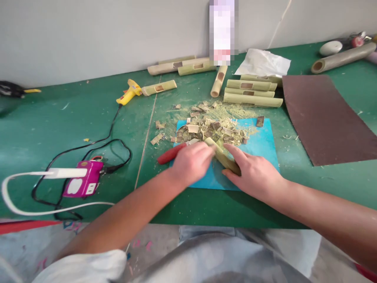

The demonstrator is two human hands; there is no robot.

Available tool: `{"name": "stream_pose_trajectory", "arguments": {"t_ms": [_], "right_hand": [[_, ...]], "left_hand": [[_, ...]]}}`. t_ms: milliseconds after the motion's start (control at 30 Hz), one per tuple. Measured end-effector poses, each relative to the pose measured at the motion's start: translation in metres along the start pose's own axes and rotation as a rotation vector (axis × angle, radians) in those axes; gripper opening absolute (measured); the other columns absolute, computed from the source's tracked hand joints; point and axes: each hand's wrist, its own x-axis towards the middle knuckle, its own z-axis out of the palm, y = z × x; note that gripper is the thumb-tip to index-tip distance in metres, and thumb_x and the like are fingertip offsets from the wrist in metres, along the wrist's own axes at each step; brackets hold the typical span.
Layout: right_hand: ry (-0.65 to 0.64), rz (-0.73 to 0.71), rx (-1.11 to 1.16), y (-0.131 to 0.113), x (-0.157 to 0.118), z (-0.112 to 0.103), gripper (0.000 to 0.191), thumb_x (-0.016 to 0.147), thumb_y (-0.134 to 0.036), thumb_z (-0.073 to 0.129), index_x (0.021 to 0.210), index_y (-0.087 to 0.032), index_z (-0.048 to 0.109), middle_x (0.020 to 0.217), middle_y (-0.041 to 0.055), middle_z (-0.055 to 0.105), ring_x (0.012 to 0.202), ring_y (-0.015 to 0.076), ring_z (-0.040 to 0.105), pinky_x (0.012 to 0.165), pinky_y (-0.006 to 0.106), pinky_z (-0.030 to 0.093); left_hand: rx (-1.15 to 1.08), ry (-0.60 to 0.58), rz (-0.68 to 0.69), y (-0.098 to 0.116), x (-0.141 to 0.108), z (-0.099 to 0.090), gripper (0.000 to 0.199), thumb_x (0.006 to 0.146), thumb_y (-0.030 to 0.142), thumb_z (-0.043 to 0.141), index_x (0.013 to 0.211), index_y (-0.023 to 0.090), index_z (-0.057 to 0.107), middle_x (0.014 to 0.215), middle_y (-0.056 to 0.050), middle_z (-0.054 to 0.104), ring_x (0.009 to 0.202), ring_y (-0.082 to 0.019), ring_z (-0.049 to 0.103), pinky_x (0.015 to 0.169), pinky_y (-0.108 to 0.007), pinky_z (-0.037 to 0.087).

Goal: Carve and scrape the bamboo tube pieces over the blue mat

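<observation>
Over the blue sheet [262,137], my right hand [256,171] grips a green bamboo tube [222,155], fingers on its far side and thumb on its near side. My left hand [194,163] is closed at the tube's upper left end; what it pinches, if anything, is hidden and blurred. Beside the left knuckles lies a tool with a red handle [172,153], its metal part running behind the hand. Bamboo chips and shavings [216,129] are heaped just beyond both hands.
Cut bamboo tubes [253,99] lie at the back, near a white plastic bag [263,63]. A brown sheet [326,118] covers part of the right side. At left are a yellow glue gun [129,93], a purple power socket [79,182] and looping cables. The green table [182,208] ends before my body.
</observation>
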Motion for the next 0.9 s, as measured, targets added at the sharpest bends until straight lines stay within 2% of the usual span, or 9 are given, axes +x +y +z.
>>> {"name": "stream_pose_trajectory", "arguments": {"t_ms": [67, 200, 300, 433, 533, 567, 667, 800, 900], "right_hand": [[-0.009, -0.009, 0.012, 0.0001, 0.0004, -0.0007, 0.060, 0.085, -0.035, 0.055, 0.141, -0.018, 0.041, 0.113, 0.0092, 0.072, 0.078, 0.0234, 0.071, 0.060, 0.031, 0.052], [-0.007, -0.003, 0.024, 0.0003, 0.0005, -0.0009, 0.060, 0.086, -0.036, 0.053, 0.142, -0.018, 0.041, 0.115, 0.0089, 0.071, 0.077, 0.0224, 0.071, 0.061, 0.031, 0.052], [-0.010, -0.007, 0.026, 0.0007, 0.0000, 0.0001, 0.060, 0.085, -0.035, 0.054, 0.142, -0.019, 0.041, 0.112, 0.0081, 0.072, 0.077, 0.0218, 0.071, 0.061, 0.030, 0.051], [0.003, 0.000, 0.034, 0.0011, -0.0005, 0.0013, 0.060, 0.086, -0.037, 0.054, 0.142, -0.019, 0.041, 0.110, 0.0076, 0.072, 0.076, 0.0219, 0.070, 0.059, 0.030, 0.050], [0.000, -0.011, 0.040, 0.0008, -0.0003, 0.0007, 0.060, 0.085, -0.035, 0.054, 0.141, -0.018, 0.041, 0.110, 0.0078, 0.072, 0.077, 0.0229, 0.071, 0.060, 0.031, 0.051], [-0.001, -0.009, 0.040, 0.0007, -0.0003, 0.0004, 0.060, 0.085, -0.035, 0.054, 0.141, -0.018, 0.041, 0.110, 0.0078, 0.072, 0.077, 0.0230, 0.071, 0.060, 0.031, 0.051], [-0.002, 0.004, 0.035, 0.0006, -0.0003, -0.0004, 0.059, 0.086, -0.036, 0.054, 0.141, -0.018, 0.042, 0.109, 0.0075, 0.072, 0.075, 0.0228, 0.071, 0.059, 0.031, 0.050], [-0.002, -0.009, 0.053, 0.0010, -0.0003, 0.0003, 0.059, 0.086, -0.036, 0.055, 0.140, -0.019, 0.042, 0.111, 0.0070, 0.072, 0.077, 0.0227, 0.071, 0.061, 0.031, 0.051], [-0.004, 0.002, 0.049, 0.0016, 0.0001, 0.0013, 0.058, 0.086, -0.036, 0.055, 0.141, -0.019, 0.042, 0.108, 0.0065, 0.073, 0.075, 0.0228, 0.071, 0.060, 0.032, 0.051]], "left_hand": [[-0.010, -0.043, 0.051, -0.0005, -0.0003, 0.0003, 0.027, 0.100, 0.022, 0.042, 0.097, 0.013, 0.068, 0.075, -0.005, 0.067, 0.071, -0.014, 0.065, 0.069, -0.024, 0.054], [0.015, 0.033, -0.021, -0.0014, -0.0001, 0.0003, 0.025, 0.099, 0.021, 0.044, 0.100, 0.012, 0.067, 0.079, -0.007, 0.068, 0.076, -0.015, 0.066, 0.072, -0.025, 0.054], [0.012, -0.022, 0.066, -0.0008, 0.0009, -0.0002, 0.025, 0.099, 0.021, 0.044, 0.098, 0.013, 0.068, 0.076, -0.005, 0.067, 0.073, -0.014, 0.065, 0.070, -0.024, 0.053], [0.034, 0.058, -0.040, -0.0003, 0.0029, -0.0010, 0.024, 0.099, 0.022, 0.045, 0.095, 0.013, 0.067, 0.075, -0.005, 0.067, 0.070, -0.013, 0.064, 0.068, -0.023, 0.052], [-0.018, -0.042, 0.049, 0.0004, 0.0030, -0.0011, 0.026, 0.099, 0.022, 0.043, 0.095, 0.013, 0.067, 0.073, -0.004, 0.066, 0.072, -0.014, 0.065, 0.069, -0.023, 0.052], [-0.026, -0.039, 0.059, 0.0004, 0.0029, -0.0011, 0.024, 0.099, 0.022, 0.044, 0.096, 0.013, 0.067, 0.075, -0.004, 0.067, 0.072, -0.013, 0.065, 0.069, -0.023, 0.052], [0.044, 0.042, -0.029, 0.0001, 0.0024, -0.0016, 0.023, 0.099, 0.022, 0.046, 0.094, 0.014, 0.067, 0.077, -0.005, 0.068, 0.072, -0.013, 0.065, 0.068, -0.023, 0.052], [-0.001, -0.042, 0.089, -0.0018, 0.0008, -0.0013, 0.025, 0.099, 0.022, 0.044, 0.103, 0.014, 0.067, 0.076, -0.004, 0.068, 0.071, -0.013, 0.065, 0.068, -0.022, 0.052], [0.070, 0.082, -0.011, -0.0033, -0.0003, -0.0003, 0.024, 0.099, 0.021, 0.044, 0.097, 0.013, 0.067, 0.078, -0.005, 0.068, 0.071, -0.012, 0.065, 0.067, -0.021, 0.052]]}}
